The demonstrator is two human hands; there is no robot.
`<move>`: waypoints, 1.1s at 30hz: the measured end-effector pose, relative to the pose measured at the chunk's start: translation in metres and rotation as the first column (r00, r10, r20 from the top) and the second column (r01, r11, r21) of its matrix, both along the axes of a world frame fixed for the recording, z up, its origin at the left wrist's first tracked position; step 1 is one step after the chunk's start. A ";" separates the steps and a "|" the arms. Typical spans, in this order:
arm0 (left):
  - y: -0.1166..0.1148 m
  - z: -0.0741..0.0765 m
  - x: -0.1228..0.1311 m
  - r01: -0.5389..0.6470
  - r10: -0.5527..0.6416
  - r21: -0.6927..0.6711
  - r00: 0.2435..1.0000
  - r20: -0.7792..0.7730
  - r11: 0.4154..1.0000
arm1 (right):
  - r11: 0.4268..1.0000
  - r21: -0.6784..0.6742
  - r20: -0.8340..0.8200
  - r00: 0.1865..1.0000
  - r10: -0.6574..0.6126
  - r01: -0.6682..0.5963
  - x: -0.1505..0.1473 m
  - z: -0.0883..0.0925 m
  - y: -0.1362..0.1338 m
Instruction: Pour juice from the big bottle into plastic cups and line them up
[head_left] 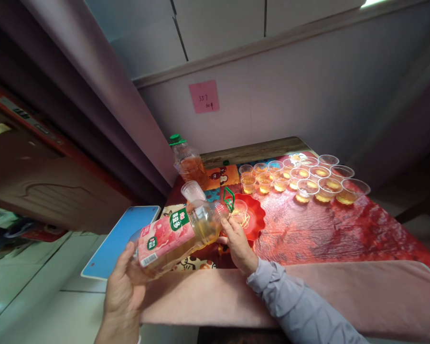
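A large clear juice bottle (168, 234) with a pink label is tilted in front of me, its neck lower right of the label's green logo and pointing right. My left hand (123, 286) is closed around its base. With my right hand (236, 241) I grip the bottle just below the neck, beside its green carrying ring (229, 198). Pale yellow liquid lies along the bottle's lower side. The mouth is over a clear plastic cup (241, 210) standing in a red scalloped dish (260, 217); whether liquid is flowing I cannot tell.
Several clear cups (306, 188) of yellow drink stand in rows at the right. A second juice bottle (189, 165) with a green cap and a stack of clear cups (192, 191) are behind the held bottle. A blue board (123, 239) lies left.
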State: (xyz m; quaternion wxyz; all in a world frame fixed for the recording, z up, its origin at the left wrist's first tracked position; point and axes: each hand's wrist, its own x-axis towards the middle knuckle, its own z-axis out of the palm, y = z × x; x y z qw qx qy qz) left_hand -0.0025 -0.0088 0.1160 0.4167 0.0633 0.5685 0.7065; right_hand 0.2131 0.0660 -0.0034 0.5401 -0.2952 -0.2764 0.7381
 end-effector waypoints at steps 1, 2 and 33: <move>0.001 0.003 0.003 -0.024 0.023 -0.009 1.000 -0.017 1.000 | 1.000 -0.001 -0.004 1.000 0.000 0.000 0.000 0.000 0.000; 0.002 0.005 0.007 -0.040 0.040 -0.018 0.999 -0.031 0.999 | 1.000 -0.003 -0.008 1.000 0.000 0.000 0.000 0.000 0.000; 0.000 0.007 0.008 0.093 -0.096 -0.033 0.993 -0.073 0.995 | 1.000 -0.014 0.011 1.000 -0.012 0.012 0.002 0.004 0.001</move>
